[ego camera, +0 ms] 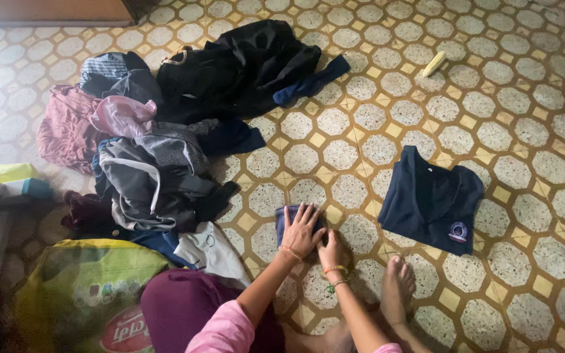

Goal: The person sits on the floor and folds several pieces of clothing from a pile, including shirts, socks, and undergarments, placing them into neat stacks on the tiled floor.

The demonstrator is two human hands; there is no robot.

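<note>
left hand [303, 230], right hand [331, 251] flat on folded cloth [287, 214] | folded shirt [433, 199] apart

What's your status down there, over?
Both hands flat: left hand, right hand pressing small folded blue cloth. Folded navy shirt aside. Nothing blocking.

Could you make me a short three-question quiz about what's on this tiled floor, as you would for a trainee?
1. True or false: both hands press on one small folded dark blue cloth.
2. Which lies to the right of the hands? A) the pile of unfolded clothes B) the folded navy shirt C) the printed sack
3. What small pale thing lies alone near the top right?

Key:
1. True: left hand and right hand both rest on it.
2. B
3. A pale yellow oblong object; its kind cannot be told.
</note>
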